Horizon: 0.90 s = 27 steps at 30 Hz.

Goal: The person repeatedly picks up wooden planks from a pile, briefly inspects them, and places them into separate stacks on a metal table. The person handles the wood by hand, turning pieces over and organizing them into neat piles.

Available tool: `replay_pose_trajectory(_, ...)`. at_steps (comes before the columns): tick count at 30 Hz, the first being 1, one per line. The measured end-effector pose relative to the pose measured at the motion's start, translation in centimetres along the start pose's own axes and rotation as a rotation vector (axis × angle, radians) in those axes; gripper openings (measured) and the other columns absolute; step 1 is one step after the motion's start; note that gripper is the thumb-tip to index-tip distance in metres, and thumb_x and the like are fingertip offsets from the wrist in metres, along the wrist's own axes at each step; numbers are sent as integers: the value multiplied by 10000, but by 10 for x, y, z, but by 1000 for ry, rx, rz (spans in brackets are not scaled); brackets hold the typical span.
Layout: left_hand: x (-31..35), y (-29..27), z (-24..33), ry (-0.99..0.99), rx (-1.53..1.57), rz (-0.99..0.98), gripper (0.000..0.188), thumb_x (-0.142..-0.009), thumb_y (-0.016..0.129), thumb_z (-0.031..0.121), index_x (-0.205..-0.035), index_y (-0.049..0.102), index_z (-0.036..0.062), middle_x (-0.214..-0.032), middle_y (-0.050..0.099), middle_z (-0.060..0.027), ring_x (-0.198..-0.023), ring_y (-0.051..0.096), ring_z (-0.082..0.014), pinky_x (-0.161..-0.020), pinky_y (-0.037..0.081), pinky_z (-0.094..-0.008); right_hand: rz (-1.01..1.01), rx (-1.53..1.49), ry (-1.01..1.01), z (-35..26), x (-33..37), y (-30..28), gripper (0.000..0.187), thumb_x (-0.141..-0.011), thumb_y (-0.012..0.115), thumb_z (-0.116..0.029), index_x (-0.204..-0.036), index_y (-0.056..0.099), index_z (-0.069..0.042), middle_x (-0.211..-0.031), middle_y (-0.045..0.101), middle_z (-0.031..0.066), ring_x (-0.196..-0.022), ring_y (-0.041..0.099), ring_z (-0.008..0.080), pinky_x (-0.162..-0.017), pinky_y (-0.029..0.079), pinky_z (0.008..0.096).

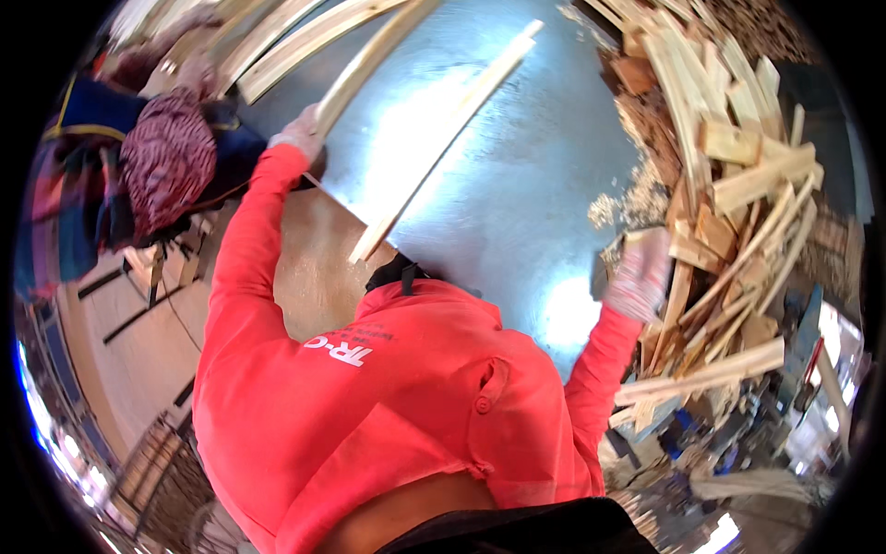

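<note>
My left hand (300, 134), in a pale knit glove, is closed around the near end of a long wooden strip (367, 65) that runs off toward the far edge. On the shiny metal tabletop (526, 157) lies another narrow wooden strip (452, 129), slanting from far right to near left, with neither hand on it. At the table's right side my gloved right hand (639, 277) rests beside a heap of offcuts (738, 231), fingers stretched out and close together. Nothing shows in its grip, though its underside is hidden.
Another person in dark blue and patterned purple cloth (171, 157) stands at the left. Several boards (295, 46) lie at the far left. Wood shavings (637, 198) line the table's right side. A brown panel (318, 249) adjoins the near left edge, and clutter (711, 434) covers the near right floor.
</note>
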<state>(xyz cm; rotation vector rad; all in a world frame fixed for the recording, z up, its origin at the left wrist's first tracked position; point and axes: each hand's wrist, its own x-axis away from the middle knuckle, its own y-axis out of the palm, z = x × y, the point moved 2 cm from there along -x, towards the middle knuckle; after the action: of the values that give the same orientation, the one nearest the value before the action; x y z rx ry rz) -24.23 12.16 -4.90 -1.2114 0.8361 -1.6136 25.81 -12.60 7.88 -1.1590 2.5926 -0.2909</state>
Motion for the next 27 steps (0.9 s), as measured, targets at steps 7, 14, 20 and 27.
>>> replay_pose_trajectory(7,13,-24,72,206,253,523,657,-837,656,109,-1413,355,10,-1359,476,-221,-1257,477,-311,-1060,380,-398,614,1415,222,36,-3,-276,877,-814,650,-527,-1434,354,17,-1465,367,249,-1368,342,374,-1143,274,398)
replay_pose_trajectory(14,140,47,359,758,817,-304,591,-864,543,-48,-1425,378,42,-1318,533,-165,-1215,523,-271,-1031,424,-378,466,1244,708,97,-14,-326,728,-849,602,-501,-1391,417,-51,-1411,425,241,-1272,459,405,-1038,404,432)
replay_pose_trajectory(20,222,132,516,461,1239,-1590,916,-864,494,685,-1467,263,35,-1232,552,-212,-1044,596,-293,-875,517,-450,558,1198,283,-8,51,-233,552,-824,636,-364,-1226,543,3,-1071,652,197,-871,671,344,-778,545,434)
replay_pose_trajectory(27,276,185,622,303,968,-2313,728,-778,741,211,-1366,395,-44,-1200,581,-233,-1084,607,-371,-915,521,-498,634,1046,7,24,135,-296,1046,-682,744,-615,-1417,354,19,-1399,428,276,-1276,436,432,-1072,342,491)
